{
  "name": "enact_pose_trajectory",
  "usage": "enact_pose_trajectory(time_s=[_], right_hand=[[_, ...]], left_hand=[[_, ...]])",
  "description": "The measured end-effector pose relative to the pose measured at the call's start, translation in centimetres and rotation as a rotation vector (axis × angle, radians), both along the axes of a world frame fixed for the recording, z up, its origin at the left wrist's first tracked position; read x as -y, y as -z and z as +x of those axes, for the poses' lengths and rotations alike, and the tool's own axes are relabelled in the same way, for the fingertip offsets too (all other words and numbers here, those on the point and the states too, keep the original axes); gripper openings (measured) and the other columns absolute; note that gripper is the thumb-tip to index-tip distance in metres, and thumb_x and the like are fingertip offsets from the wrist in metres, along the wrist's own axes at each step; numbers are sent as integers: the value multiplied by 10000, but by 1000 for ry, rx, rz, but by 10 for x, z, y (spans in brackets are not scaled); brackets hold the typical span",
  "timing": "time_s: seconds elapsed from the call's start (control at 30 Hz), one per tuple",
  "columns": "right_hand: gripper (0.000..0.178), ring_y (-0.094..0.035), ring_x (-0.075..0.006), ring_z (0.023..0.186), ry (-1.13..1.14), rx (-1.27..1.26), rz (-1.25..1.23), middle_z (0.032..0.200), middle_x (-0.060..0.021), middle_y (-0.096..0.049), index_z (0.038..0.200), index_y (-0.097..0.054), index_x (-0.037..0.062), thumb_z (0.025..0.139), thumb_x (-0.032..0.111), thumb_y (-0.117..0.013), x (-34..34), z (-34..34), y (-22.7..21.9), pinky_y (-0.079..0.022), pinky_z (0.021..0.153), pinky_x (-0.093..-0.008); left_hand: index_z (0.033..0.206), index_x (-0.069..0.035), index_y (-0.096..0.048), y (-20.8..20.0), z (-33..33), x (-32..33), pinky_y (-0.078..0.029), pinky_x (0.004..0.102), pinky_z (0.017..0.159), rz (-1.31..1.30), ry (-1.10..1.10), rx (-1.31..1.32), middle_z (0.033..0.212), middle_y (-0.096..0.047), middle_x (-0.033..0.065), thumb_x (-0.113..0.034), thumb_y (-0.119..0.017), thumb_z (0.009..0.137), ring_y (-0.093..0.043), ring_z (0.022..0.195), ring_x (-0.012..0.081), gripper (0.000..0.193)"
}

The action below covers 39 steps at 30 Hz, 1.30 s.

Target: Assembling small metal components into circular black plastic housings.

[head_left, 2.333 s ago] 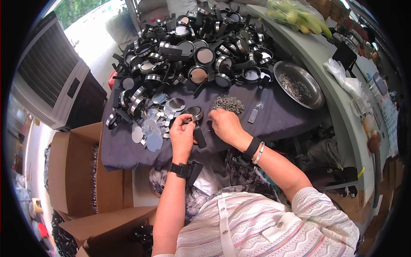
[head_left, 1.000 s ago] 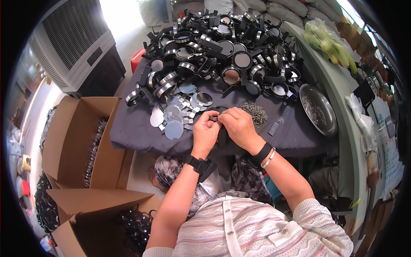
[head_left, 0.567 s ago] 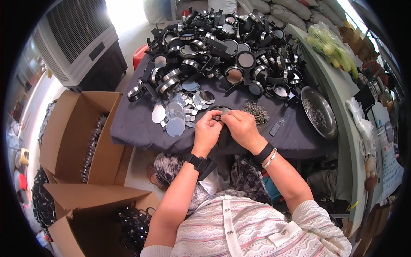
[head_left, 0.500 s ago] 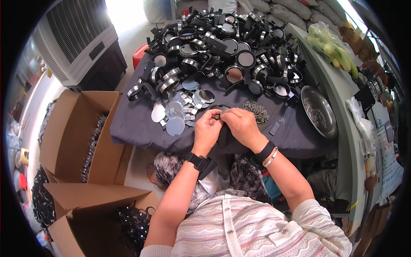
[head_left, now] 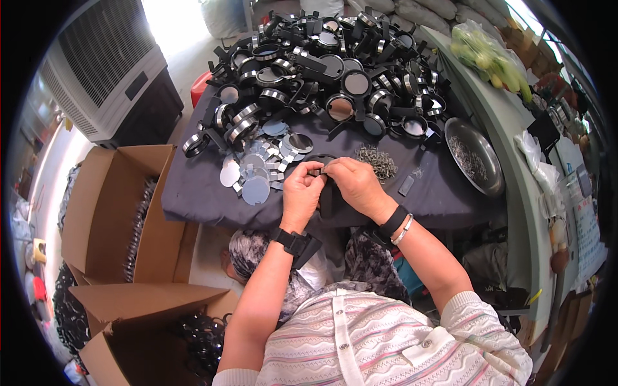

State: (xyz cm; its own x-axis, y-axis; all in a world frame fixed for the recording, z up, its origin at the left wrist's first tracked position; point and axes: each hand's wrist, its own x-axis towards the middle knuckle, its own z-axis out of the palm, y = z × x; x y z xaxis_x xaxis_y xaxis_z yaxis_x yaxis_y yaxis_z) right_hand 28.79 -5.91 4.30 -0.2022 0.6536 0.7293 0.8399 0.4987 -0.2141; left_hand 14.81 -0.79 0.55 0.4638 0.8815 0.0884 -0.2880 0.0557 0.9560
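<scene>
At the near edge of the table, my left hand [head_left: 300, 196] grips a black ring-shaped part with a flat handle [head_left: 327, 202], the handle pointing toward me. My right hand [head_left: 356, 185] is closed in a pinch against the same part, where ring and handle meet. Anything small between those fingertips is hidden. Left of my hands lies a loose pile of round silver discs with tabs [head_left: 256, 190]. Just beyond my right hand sits a heap of small metal clips [head_left: 378, 162]. A small dark rectangular block [head_left: 406, 186] rests to its right.
A big heap of black-handled rings with silver bands [head_left: 309, 71] covers the far table. An oval metal dish [head_left: 492, 183] with small metal pieces stands at the right edge. Open cardboard boxes [head_left: 103, 212] are on the left, near an air cooler [head_left: 96, 64]. Vegetables in plastic [head_left: 492, 55] lie right.
The whole view has shifted slightly, with the table's things now a little further left. Both hands stay on the black part, fingers in nearly the same pose.
</scene>
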Motion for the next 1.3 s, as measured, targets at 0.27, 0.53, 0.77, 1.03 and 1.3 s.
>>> enact_pose_trajectory(time_s=[0.27,0.53,0.77,1.03,1.3], right_hand=[[146,-617,-267,717,78,-9,73,772,-97,-595,811,-549,28,682,11,-613,-5,-6,1,-515,593,-357],[131,-607,-295,690,114,-142,33,734,-109,-574,824,-534,20,739,-38,-614,-11,-2,2,-495,567,-372],[118,-603,-295,684,126,-162,72,731,-105,-568,818,-527,27,750,-25,-608,-6,-7,2,-495,570,-375],[148,-590,-282,708,97,-106,55,748,-88,-548,828,-519,34,710,41,-608,-3,-9,10,-493,595,-374],[157,-579,-259,718,99,58,55,777,-86,-529,806,-504,39,686,60,-603,3,-13,12,-493,575,-350]], left_hand=[[1034,-50,-595,-4,1,0,-337,179,374,-11,-23,-13,590,-519,-65,-24,-613,844,-429,439,6,192],[1025,-56,-569,-3,4,6,-346,180,383,60,-131,-42,619,-541,-57,-35,-607,845,-442,447,18,185],[948,-72,-590,9,0,-1,-374,166,450,190,-45,13,739,-577,-47,-56,-589,883,-488,565,4,67],[884,-21,-619,7,-28,2,-445,190,682,-37,166,94,794,-595,-29,-14,-627,835,-528,715,41,50],[895,-18,-605,-5,-25,10,-497,224,671,-50,156,70,792,-577,-19,-18,-614,843,-504,668,46,52]])
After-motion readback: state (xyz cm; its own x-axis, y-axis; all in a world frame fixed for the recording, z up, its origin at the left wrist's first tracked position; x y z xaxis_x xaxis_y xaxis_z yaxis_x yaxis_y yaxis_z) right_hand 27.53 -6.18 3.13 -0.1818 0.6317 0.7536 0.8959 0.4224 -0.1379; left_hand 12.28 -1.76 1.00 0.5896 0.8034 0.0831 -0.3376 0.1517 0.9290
